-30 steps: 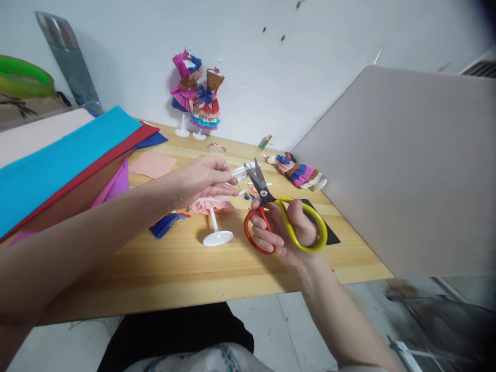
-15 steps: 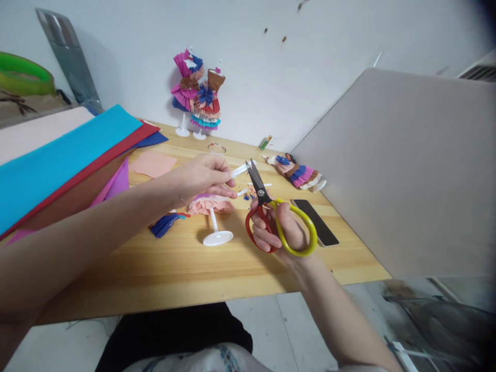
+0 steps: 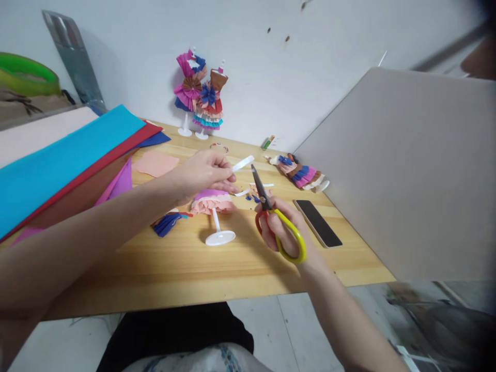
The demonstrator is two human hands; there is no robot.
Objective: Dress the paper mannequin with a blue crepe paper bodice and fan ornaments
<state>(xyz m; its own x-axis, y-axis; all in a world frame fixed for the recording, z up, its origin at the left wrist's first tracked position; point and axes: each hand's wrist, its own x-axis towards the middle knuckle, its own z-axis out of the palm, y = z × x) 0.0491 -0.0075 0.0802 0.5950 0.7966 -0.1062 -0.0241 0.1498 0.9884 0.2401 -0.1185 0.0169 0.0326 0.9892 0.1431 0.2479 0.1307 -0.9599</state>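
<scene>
My left hand (image 3: 215,170) pinches a short white strip (image 3: 243,164) that sticks out to the right of its fingers. In my right hand (image 3: 281,225) is a pair of scissors (image 3: 264,199) with one red and one yellow handle loop; the blades are together, their tip just right of the strip's free end. Below my left hand a small dress form in a ruffled pink skirt (image 3: 213,204) lies tilted on the table, its white round base (image 3: 220,237) toward me. My left hand covers its upper part. Blue and pink scraps (image 3: 253,196) lie behind the scissors.
Sheets of coloured crepe paper (image 3: 77,150) are stacked at the left, with a peach piece (image 3: 157,163) beside them. Two dressed forms (image 3: 199,98) stand against the wall; another dressed form (image 3: 302,173) lies at the right, behind a phone (image 3: 318,223). A grey partition (image 3: 418,170) bounds the right side.
The scissors have closed and drawn back a little from the white strip, down and to the right. My left hand keeps its pinch, and the strip's end now shows free of the blades.
</scene>
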